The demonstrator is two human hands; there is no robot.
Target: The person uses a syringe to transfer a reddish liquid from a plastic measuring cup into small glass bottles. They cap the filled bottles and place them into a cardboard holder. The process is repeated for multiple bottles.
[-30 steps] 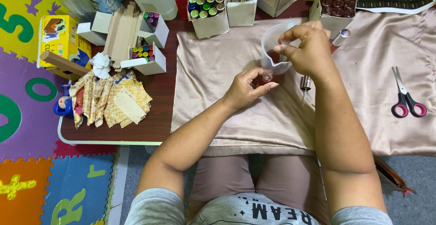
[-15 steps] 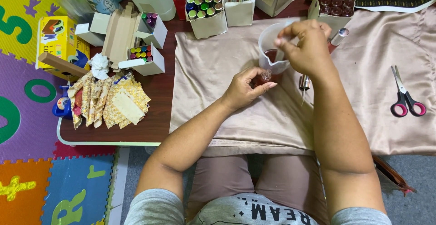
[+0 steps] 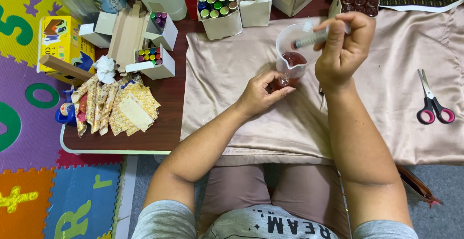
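Head view looks down on a low table draped with a smooth, satiny beige cloth. The left hand pinches a tiny round glass bottle upright on the cloth, just beside a clear plastic beaker with dark red liquid at its bottom. The right hand is closed around a slim syringe, held level over the beaker's mouth (its tip is blurred). Pink-handled scissors lie well apart to the right. White card boxes of colour-capped bottles stand at the far edge; a yellow carton sits left, beside patterned fabric pouches.
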